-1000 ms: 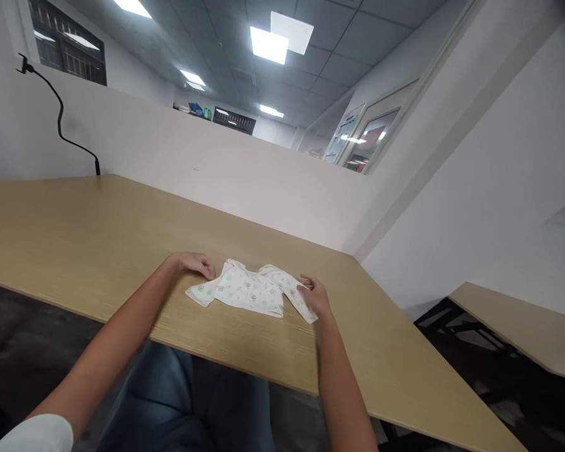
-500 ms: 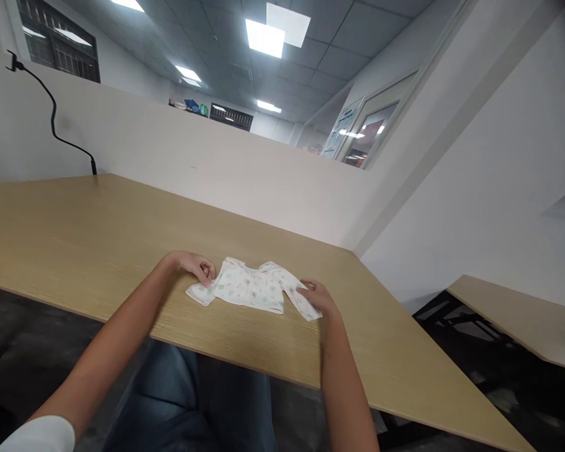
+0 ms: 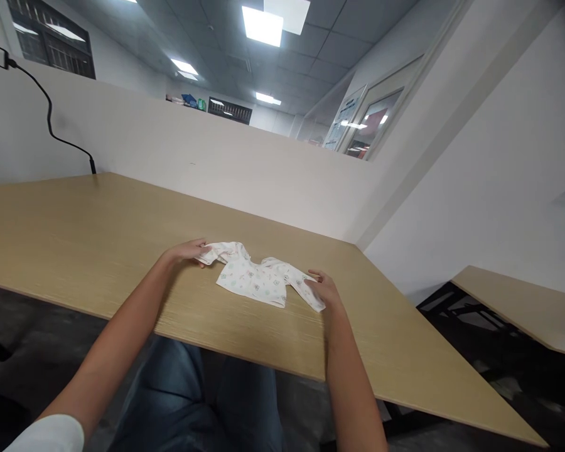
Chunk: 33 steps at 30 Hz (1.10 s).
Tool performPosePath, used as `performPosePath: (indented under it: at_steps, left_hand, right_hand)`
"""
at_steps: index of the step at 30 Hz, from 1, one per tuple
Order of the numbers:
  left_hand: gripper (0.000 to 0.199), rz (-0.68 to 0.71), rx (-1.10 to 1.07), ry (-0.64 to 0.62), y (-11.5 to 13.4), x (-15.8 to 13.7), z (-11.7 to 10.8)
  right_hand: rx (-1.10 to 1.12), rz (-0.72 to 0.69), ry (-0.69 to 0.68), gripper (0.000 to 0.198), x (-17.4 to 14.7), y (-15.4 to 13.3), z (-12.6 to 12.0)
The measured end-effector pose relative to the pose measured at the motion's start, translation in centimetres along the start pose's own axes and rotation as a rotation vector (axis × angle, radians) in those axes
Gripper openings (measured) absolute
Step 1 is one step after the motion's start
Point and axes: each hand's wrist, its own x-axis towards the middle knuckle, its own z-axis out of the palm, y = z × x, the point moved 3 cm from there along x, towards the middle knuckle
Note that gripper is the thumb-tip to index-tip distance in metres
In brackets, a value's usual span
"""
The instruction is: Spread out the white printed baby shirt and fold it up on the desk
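Observation:
A small white baby shirt (image 3: 254, 280) with a pale print lies spread on the wooden table, its neckline towards the far side. My left hand (image 3: 191, 250) is closed on the end of the left sleeve, which is lifted out sideways and slightly bunched near the shoulder. On the other side, my right hand (image 3: 324, 289) grips the right sleeve near its cuff, thumb on the cloth and index finger held a little apart. That sleeve slants down towards me, and the shirt's hem faces the near table edge.
The wooden table (image 3: 122, 220) runs up to a low white partition (image 3: 245, 163). A black gooseneck holder (image 3: 51, 116) rises at the table's far left. To the right, beyond a gap, stands another table (image 3: 522, 307). My legs (image 3: 207, 395) are under the near edge.
My left hand has moved up and away from me, carrying the left sleeve from pointing down to stretched out sideways. The right hand stays at the right sleeve; the view shifted slightly.

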Motion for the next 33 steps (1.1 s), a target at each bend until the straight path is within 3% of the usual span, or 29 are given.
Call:
performPosePath:
  at_steps: [2,5,9,13,17,21,25,27,29,31,33]
  left_hand:
    - [0.05,-0.04,-0.06,-0.002,0.1,-0.2,0.2]
    - [0.046,-0.075,-0.114,0.102,-0.1,-0.2,0.1]
    - [0.056,-0.031,-0.238,0.072,-0.7,0.5,-0.2]
    - [0.058,0.057,-0.396,0.148,-1.5,1.2,-1.8]
    - [0.06,0.042,-0.524,0.254,-2.2,1.3,-3.6]
    - [0.072,-0.02,-0.606,0.238,-2.6,1.1,-4.5]
    - [0.08,0.029,-0.667,0.186,-2.5,1.1,-5.0]
    - [0.079,0.068,-0.675,0.267,-2.5,1.3,-5.4]
    - [0.075,0.076,-0.633,0.449,-2.6,1.4,-5.9]
    - [0.069,0.067,-0.451,0.667,-2.6,1.1,-6.1]
    - [0.059,0.065,-0.178,0.808,-2.3,0.8,-5.9]
  right_hand:
    - [-0.019,0.015,0.004,0.055,0.2,0.4,0.1]
    - [-0.064,0.042,0.011,0.067,0.6,1.3,0.3]
    - [-0.097,0.014,0.035,0.071,0.9,1.8,0.3]
    - [-0.036,0.048,-0.01,0.075,0.4,1.1,0.2]
    - [0.088,0.123,-0.092,0.084,-0.6,-0.1,-0.3]
    - [0.149,0.218,-0.254,0.075,-1.7,-0.9,-0.7]
    - [0.218,0.201,-0.311,0.062,-2.2,-1.4,-1.0]
    - [0.225,0.206,-0.29,0.059,-2.0,-1.2,-1.0]
    - [0.236,0.224,-0.229,0.056,-1.6,-0.7,-1.0]
    - [0.259,0.217,-0.163,0.055,-1.1,-0.1,-0.8]
    - [0.275,0.2,-0.128,0.053,-0.7,0.4,-0.6]
